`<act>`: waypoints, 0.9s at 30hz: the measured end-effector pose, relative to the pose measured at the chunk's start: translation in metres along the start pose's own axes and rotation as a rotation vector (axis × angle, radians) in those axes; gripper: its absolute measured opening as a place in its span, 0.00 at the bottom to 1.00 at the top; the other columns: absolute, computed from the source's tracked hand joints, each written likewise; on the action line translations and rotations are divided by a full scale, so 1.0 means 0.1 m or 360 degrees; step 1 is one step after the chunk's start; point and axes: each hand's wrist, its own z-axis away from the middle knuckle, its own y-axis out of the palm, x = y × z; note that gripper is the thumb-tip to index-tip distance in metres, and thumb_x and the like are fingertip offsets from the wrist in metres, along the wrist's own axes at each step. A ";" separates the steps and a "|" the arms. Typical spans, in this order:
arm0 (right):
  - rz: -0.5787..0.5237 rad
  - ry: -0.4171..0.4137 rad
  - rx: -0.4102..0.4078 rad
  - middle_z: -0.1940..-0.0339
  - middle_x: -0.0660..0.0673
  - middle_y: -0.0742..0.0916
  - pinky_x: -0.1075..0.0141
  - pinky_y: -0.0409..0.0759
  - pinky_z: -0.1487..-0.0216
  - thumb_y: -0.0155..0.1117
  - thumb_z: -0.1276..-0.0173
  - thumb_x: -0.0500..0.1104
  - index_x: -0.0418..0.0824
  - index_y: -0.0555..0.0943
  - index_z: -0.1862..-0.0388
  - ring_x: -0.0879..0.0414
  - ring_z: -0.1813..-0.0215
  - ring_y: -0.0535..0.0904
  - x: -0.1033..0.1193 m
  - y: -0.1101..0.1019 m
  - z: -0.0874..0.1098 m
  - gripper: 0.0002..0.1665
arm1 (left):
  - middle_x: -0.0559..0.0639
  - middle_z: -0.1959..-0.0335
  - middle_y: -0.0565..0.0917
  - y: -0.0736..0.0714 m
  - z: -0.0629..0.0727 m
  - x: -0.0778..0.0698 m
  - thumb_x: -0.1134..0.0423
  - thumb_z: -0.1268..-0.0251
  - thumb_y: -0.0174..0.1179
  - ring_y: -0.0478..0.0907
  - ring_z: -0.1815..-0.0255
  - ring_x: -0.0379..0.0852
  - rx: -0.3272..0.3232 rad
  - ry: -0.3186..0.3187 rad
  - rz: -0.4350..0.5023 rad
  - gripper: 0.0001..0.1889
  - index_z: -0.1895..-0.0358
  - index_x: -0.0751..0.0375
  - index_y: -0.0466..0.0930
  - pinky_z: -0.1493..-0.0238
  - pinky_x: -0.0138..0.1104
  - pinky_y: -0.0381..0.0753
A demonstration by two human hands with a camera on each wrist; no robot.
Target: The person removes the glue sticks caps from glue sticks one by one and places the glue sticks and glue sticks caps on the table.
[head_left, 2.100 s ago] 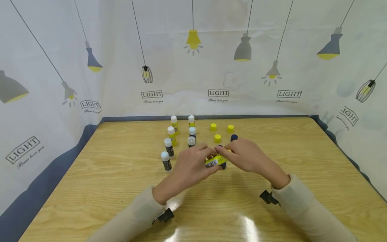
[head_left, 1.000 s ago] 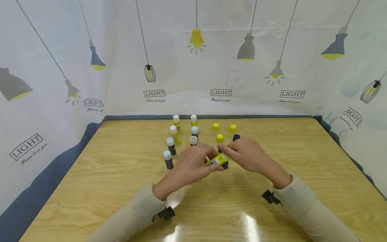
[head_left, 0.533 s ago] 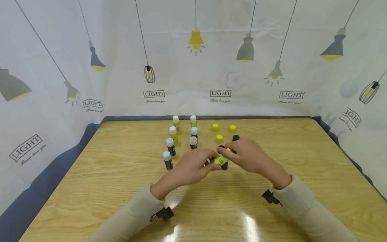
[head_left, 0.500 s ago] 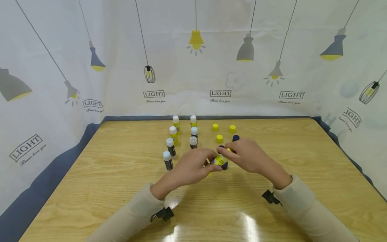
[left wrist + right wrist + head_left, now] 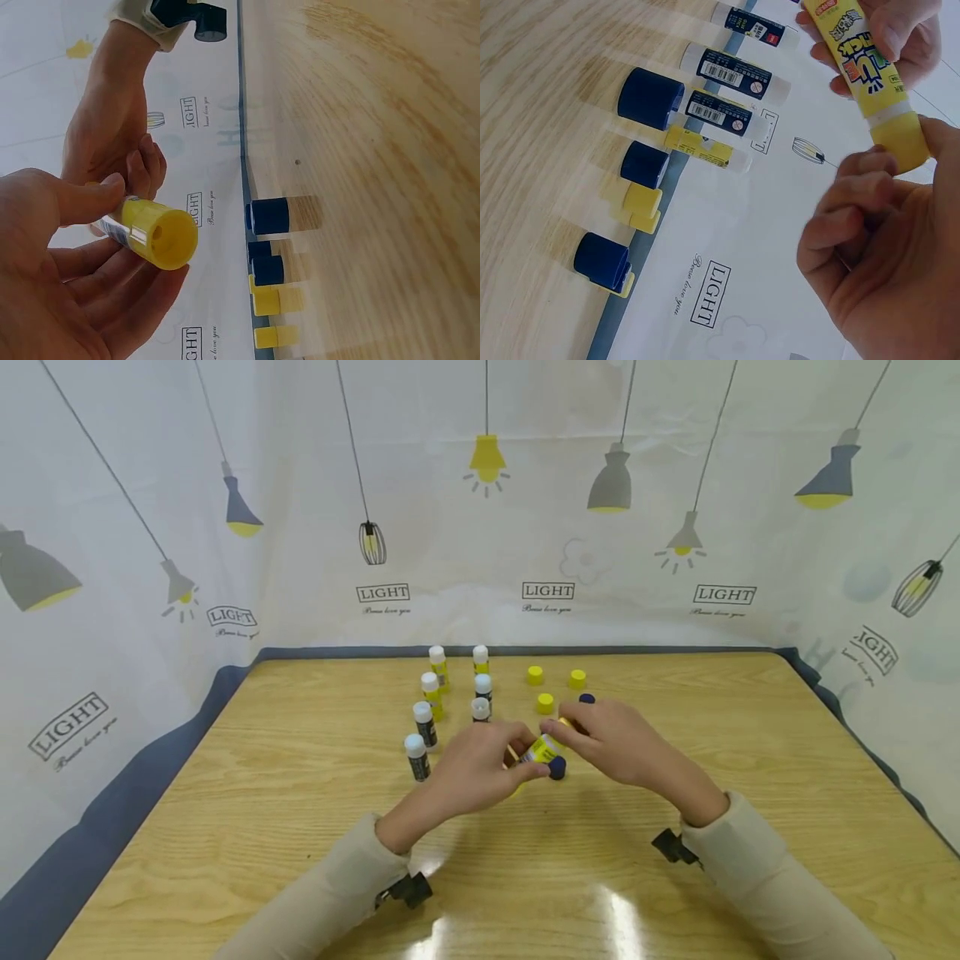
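Observation:
A yellow glue stick is held tilted above the table between both hands. My left hand grips its body, thumb on the near side; the yellow base faces the left wrist camera. My right hand pinches the yellow cap at the upper end, and a white band shows between cap and label in the right wrist view. Just beyond the left thumb stands a navy cap. Another navy cap is partly hidden behind the right hand.
Left of the hands, white-topped glue sticks stand upright in two columns, some yellow, some navy. Several loose yellow caps sit farther back on the wooden table. A printed cloth hangs behind the table.
The glue stick has turned in my left fingers: its barcode faced up earlier, and other label print shows now. Both hands stay nearly in place, the right lifting slightly.

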 end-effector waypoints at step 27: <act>-0.0188 -0.0163 -0.0016 0.75 0.53 0.83 0.66 0.74 0.72 0.64 0.23 0.52 0.51 0.82 0.55 0.61 0.75 0.74 -0.04 -0.07 0.02 0.07 | 0.42 0.64 0.89 0.09 -0.02 0.04 0.48 0.34 0.71 0.82 0.71 0.30 0.0057 -0.0080 0.0128 0.13 0.57 0.52 0.85 0.69 0.27 0.80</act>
